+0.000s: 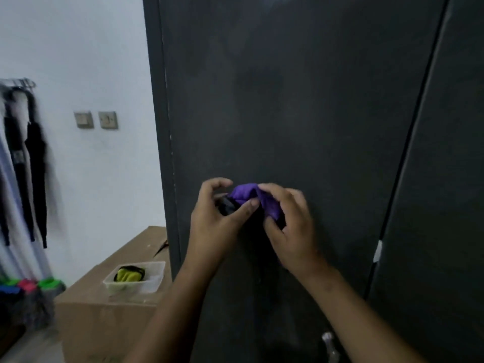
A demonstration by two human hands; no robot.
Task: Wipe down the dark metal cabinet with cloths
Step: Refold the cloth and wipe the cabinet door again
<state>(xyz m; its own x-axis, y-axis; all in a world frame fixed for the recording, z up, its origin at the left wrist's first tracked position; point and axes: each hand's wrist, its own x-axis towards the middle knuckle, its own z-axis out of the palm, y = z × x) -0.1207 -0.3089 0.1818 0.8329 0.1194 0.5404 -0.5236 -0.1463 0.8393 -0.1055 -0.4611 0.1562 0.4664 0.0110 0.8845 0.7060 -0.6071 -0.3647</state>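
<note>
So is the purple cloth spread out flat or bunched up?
Bunched up: the purple cloth is wadded between the left hand and right hand, both gripping it in front of the dark metal cabinet door.

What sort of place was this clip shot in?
Most likely a bedroom or storage room at home: a dark metal cabinet, clothes hanging by the white wall, and a cardboard box carrying a clear plastic tub. The left hand and right hand hold a purple cloth.
</note>
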